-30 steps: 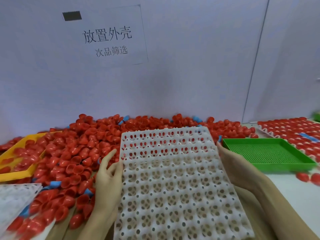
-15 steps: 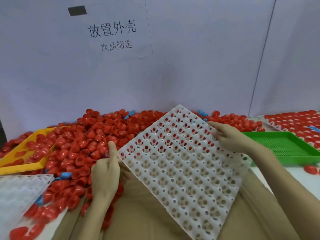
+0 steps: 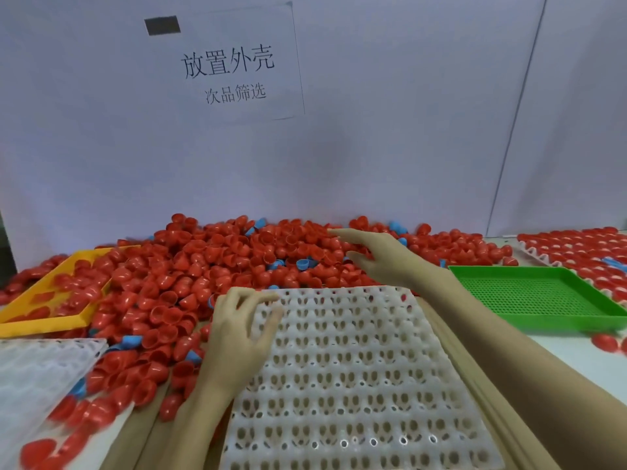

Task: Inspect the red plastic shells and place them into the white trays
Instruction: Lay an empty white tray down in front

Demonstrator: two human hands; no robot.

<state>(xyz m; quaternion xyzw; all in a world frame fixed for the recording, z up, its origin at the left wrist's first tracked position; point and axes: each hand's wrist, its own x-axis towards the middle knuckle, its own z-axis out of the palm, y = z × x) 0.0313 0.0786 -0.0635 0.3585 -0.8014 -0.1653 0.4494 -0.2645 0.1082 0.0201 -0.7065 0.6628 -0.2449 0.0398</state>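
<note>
The left hand (image 3: 239,330) rests loose-fingered on the empty white tray (image 3: 353,378) at 6 o'clock, steadying it, while the right hand (image 3: 376,256) reaches open-fingered, holding nothing, into the red shells (image 3: 203,266) at 12 o'clock

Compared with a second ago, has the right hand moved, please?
Yes. The right hand has let go of the white tray and reached forward over the red shells, toward the wall, left of the green tray.

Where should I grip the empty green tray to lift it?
Take the green tray by its raised near rim, coming from the front: thumb inside, fingers under the outer lip. That edge faces the person and nothing lies against it; the right hand is nearest.
</note>
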